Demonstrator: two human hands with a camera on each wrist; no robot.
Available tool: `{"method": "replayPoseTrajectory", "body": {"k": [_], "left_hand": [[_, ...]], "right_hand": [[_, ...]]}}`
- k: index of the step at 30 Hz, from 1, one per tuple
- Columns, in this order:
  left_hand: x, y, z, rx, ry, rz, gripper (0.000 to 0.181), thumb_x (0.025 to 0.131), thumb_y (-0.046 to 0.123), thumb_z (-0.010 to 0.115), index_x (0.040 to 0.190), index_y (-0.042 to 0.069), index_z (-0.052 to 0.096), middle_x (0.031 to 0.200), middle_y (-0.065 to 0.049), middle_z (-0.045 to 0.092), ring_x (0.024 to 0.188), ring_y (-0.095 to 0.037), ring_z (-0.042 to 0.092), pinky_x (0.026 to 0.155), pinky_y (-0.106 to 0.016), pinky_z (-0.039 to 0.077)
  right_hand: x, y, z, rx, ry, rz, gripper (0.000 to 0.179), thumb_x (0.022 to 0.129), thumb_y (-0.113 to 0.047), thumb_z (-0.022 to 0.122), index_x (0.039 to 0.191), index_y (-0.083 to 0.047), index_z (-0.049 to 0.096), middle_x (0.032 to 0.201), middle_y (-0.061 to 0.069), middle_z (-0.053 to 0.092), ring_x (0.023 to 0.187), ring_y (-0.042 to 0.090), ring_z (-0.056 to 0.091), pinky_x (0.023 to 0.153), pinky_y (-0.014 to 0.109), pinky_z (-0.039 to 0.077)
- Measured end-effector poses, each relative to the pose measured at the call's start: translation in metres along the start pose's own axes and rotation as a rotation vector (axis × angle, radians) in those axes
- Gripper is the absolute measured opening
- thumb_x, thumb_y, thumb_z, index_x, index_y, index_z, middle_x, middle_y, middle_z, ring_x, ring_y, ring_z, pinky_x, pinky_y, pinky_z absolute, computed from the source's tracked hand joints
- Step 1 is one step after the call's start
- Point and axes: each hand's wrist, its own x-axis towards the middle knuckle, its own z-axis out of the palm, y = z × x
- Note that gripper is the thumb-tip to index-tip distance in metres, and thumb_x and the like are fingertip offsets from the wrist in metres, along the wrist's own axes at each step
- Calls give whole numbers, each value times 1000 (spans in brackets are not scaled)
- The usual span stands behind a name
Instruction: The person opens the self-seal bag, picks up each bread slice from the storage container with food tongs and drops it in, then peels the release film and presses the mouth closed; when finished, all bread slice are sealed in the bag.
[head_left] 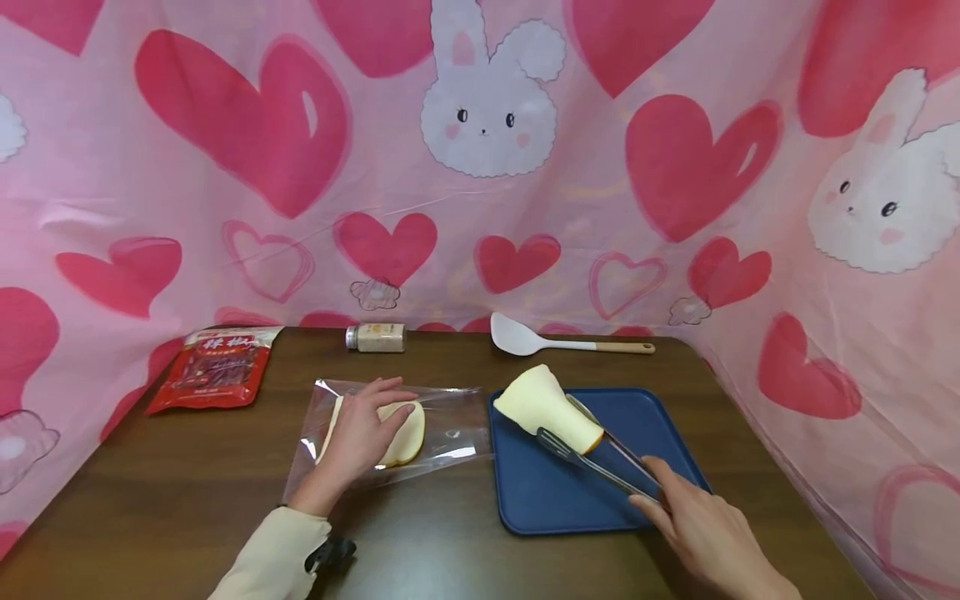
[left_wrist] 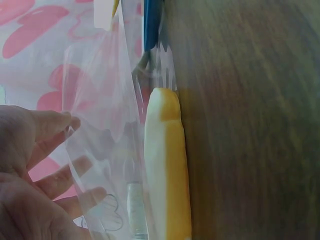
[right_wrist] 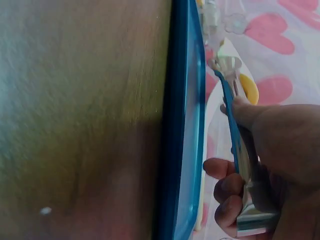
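A slice of bread [head_left: 405, 433] lies inside a clear plastic bag [head_left: 457, 429] on the table. Over it is my left hand [head_left: 365, 425], which pinches the bag's raised upper film; the left wrist view shows the film [left_wrist: 100, 100] standing up beside the thick, brown-edged bread [left_wrist: 167, 165]. My right hand [head_left: 697, 521] grips metal tongs [head_left: 618, 479] with dark tips. Between those tips a second bread slice [head_left: 543, 404] is squeezed and folded at its near end, over the blue tray [head_left: 528, 508]. In the right wrist view my fingers wrap the tongs' handle [right_wrist: 242, 155].
A white spatula [head_left: 517, 337] with a wooden handle end lies behind the tray. A seasoning jar [head_left: 377, 337] rests on its side at the table's back edge. At the back left is a red packet of dried peppers [head_left: 217, 371]. A heart-patterned cloth [head_left: 585, 225] hangs around the table.
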Motion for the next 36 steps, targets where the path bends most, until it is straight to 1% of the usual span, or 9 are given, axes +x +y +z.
{"method": "replayPoseTrajectory", "body": {"k": [3,5,9,18,24,28,30,33,36], "left_hand": [[0,1,1,1,10,10,21,97,14,75,116,8,81,144,-21,66,147,-48,49,119,-82,17],[0,1,2,2,17,15,20,96,14,76,115,7,82,143,-21,67,146,-48,49,119,-82,17],[1,2,2,8,15,8,20,97,14,75,115,8,82,143,-20,67,147,-48,48,119,-83,16],[2,0,3,21,47,26,18,96,15,76,111,9,83,142,-19,68,145,-47,51,118,-83,17],[-4,-1,2,14,42,3,14,94,12,78,106,9,84,140,-19,69,145,-47,52,118,-81,21],[-3,0,1,1,62,6,14,94,13,78,107,9,83,140,-19,69,145,-46,52,119,-81,20],[-2,1,-1,-2,62,11,15,95,13,78,108,9,83,141,-18,69,146,-45,51,120,-81,18],[-1,1,-2,-1,59,21,15,94,13,78,108,9,83,140,-18,69,146,-46,51,119,-82,17],[-2,2,-2,3,70,33,14,94,12,79,106,9,84,138,-18,70,144,-46,53,118,-83,18]], "right_hand": [[6,-2,-1,-25,17,-67,54,99,-55,68,140,-20,58,88,-9,62,71,10,60,53,32,47],[10,-2,-1,-50,56,-116,53,98,-53,70,139,-21,60,98,-7,70,76,13,67,55,34,51],[17,-6,-4,-97,124,-196,51,95,-50,75,138,-23,62,112,-1,76,83,18,74,57,37,54],[31,-19,-16,-116,46,-263,53,97,-56,70,139,-25,62,120,1,77,90,21,76,60,38,57],[24,-24,-16,-117,-21,-286,53,97,-61,67,137,-26,63,118,-3,78,91,19,76,63,38,59],[22,-24,-18,-131,-5,-307,52,97,-61,67,136,-28,64,108,-11,76,83,9,72,61,32,55],[22,-24,-21,-131,-6,-317,51,97,-61,67,136,-28,63,96,-19,70,77,3,64,57,29,50],[24,-25,-26,-116,-33,-343,52,98,-61,65,137,-28,62,80,-24,54,70,-4,50,53,25,41],[27,-26,-33,-97,-74,-376,52,99,-61,63,138,-27,62,75,-24,45,68,-5,44,52,23,36]]}}
